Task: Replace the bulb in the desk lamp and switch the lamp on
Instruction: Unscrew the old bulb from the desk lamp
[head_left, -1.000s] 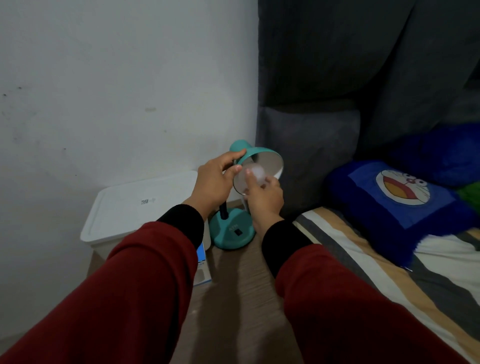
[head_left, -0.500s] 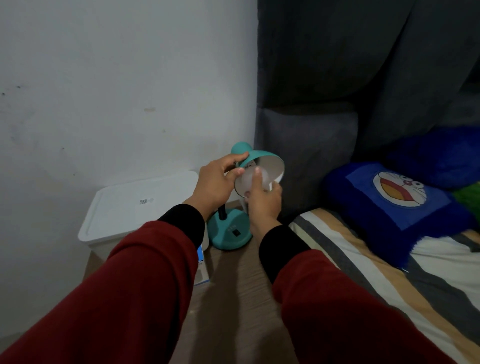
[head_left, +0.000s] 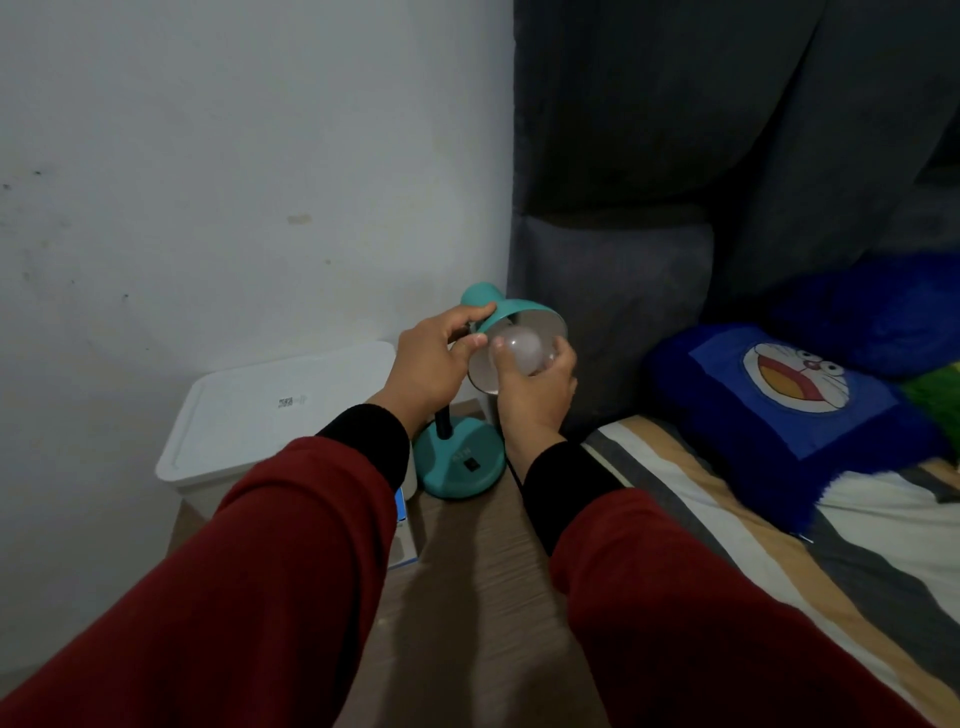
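A teal desk lamp stands on a wooden bedside surface, its round base (head_left: 460, 465) near the wall corner. Its shade (head_left: 519, 319) is tilted so the white inside faces me. My left hand (head_left: 428, 364) grips the shade's left rim between thumb and fingers. My right hand (head_left: 535, 387) holds a white round bulb (head_left: 524, 351) at the mouth of the shade, fingers wrapped around it from below. The bulb's base and the socket are hidden. The lamp is unlit.
A white lidded plastic box (head_left: 270, 415) sits left of the lamp against the wall. A small blue and white carton (head_left: 402, 530) lies beside my left sleeve. A bed with a striped sheet (head_left: 779, 561) and a blue cartoon pillow (head_left: 795, 405) is on the right.
My right hand has turned around the bulb, and more of the bulb's dome now shows. My left hand has kept its hold on the shade.
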